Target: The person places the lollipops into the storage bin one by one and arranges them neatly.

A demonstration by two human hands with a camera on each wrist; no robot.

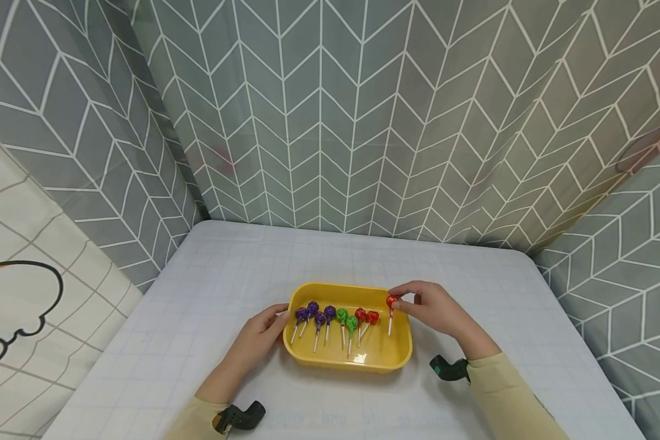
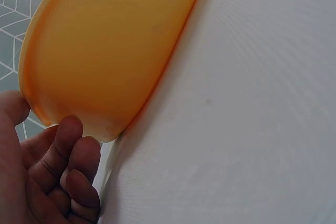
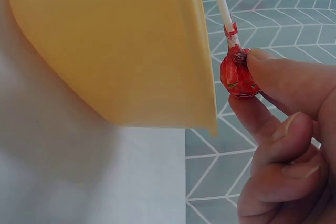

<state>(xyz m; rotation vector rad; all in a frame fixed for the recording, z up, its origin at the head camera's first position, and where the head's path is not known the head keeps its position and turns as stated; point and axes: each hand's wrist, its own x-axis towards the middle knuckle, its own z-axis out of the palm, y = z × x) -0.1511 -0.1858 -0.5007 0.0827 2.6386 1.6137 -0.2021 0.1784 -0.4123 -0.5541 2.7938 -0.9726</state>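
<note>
My right hand [image 1: 430, 307] pinches a red-wrapped lollipop [image 3: 240, 74] by its candy head between thumb and fingers, at the right end of a yellow tray [image 1: 330, 362]. Its white stick points down toward the tray in the head view. At the tray's left end, my left hand [image 1: 261, 336] grips the rim, thumb at the edge and fingers against the outer wall [image 2: 105, 51]. Inside the tray lie several purple lollipops [image 1: 320, 319] on the left, two green lollipops [image 1: 342, 315] in the middle and two red lollipops [image 1: 372, 317] to their right.
The tray stands on a table with a white cloth [image 1: 242, 263]. Grey curtains with white chevron lines [image 1: 330, 122] hang behind and beside the table. Each wrist wears a dark camera mount [image 1: 450, 369].
</note>
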